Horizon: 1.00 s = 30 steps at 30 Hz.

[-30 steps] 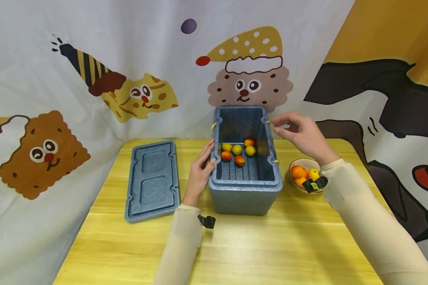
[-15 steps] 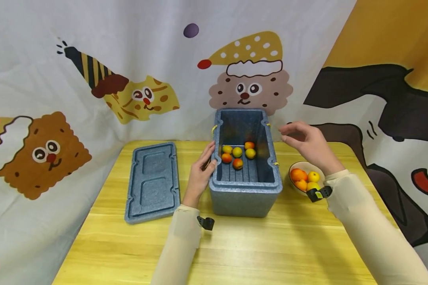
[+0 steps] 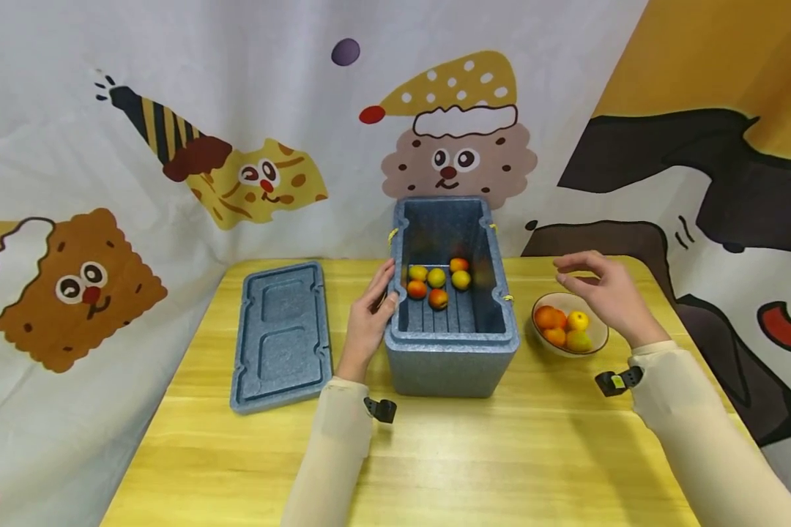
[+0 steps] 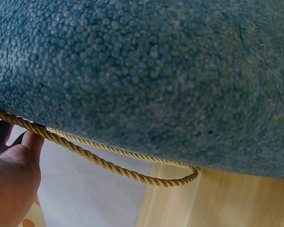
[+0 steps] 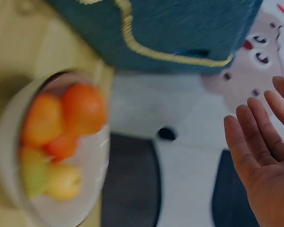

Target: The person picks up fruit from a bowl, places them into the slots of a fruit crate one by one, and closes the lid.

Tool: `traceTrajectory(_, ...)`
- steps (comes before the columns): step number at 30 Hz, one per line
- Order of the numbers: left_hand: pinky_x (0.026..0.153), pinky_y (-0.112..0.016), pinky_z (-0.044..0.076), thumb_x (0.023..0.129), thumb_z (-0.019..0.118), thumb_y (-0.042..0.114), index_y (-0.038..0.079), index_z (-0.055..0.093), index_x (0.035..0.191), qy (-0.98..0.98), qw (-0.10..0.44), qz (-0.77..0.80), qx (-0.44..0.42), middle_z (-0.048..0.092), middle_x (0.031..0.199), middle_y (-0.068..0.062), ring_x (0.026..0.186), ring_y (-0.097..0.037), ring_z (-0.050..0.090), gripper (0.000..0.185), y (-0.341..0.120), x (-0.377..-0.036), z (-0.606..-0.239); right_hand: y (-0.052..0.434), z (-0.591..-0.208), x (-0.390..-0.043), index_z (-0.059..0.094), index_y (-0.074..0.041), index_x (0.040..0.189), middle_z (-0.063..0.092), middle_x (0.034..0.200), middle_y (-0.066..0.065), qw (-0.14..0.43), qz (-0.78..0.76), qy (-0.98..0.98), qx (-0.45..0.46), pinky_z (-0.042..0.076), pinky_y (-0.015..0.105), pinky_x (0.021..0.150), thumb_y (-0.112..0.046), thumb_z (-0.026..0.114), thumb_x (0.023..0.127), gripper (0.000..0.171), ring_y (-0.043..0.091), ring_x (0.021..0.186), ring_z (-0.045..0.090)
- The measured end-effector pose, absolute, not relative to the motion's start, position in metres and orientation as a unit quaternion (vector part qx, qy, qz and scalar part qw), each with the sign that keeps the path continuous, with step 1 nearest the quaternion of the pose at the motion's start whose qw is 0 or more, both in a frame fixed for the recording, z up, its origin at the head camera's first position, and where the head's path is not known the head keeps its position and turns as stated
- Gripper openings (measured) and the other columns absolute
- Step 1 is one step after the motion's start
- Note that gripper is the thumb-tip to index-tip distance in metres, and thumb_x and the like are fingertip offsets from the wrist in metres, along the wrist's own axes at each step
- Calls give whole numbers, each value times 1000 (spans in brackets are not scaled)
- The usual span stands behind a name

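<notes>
A deep grey-blue foam box (image 3: 451, 369) stands upright without its lid. Small round fruits, some yellow (image 3: 436, 277) and some red-orange (image 3: 438, 299), lie on its ribbed floor. My left hand (image 3: 368, 326) rests against the box's left side, thumb at the rim. In the left wrist view, its fingertips reach the foam behind a twisted gold rope (image 4: 118, 168). My right hand (image 3: 609, 296), holding nothing, hovers behind and right of a white bowl (image 3: 593, 342), fingers loosely bent. The bowl holds orange fruits (image 5: 83, 109) and yellow ones (image 5: 64, 181).
The box's lid (image 3: 282, 337) lies flat on the wooden table (image 3: 435, 461), left of the box. A patterned cloth (image 3: 362, 154) hangs right behind the table. Short gold cords (image 3: 508, 298) show at the box's notches.
My right hand has moved right and down, away from the box's right rim, bringing more of the bowl into sight. One red-orange fruit in the box has shifted slightly. The left hand stays put.
</notes>
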<state>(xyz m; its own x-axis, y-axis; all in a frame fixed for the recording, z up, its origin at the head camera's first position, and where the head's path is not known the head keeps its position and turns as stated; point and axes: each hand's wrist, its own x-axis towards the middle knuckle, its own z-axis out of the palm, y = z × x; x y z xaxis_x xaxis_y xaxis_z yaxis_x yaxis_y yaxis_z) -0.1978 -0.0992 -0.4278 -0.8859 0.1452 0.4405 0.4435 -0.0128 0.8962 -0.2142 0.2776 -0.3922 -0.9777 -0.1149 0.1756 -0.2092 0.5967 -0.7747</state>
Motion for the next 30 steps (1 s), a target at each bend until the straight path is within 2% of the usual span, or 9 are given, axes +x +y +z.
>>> traceTrajectory(7,112,-38,28,98,51,-5,-18,40,139,-689,114,-680,-223,33,150,-29,142,-38,27,44,-100,-197,-426,305,-431,-205,63,-6,127,62,123,12,10,463,-885,45,41,11,85,-34,63,97,42,9,106,56)
traceTrajectory(14,112,-37,28,97,50,-6,-19,40,138,-684,119,-683,-227,33,150,-30,142,-38,27,44,-99,-197,-426,311,-458,-201,59,0,131,59,126,18,-4,493,-869,40,45,12,81,-28,63,98,43,7,104,56)
traceTrajectory(30,112,-39,29,97,50,-5,-19,40,138,-688,120,-678,-228,34,149,-30,141,-39,27,44,-97,-198,-425,310,-476,-201,57,1,132,56,130,20,-19,492,-870,32,44,10,80,-29,61,99,45,20,111,52)
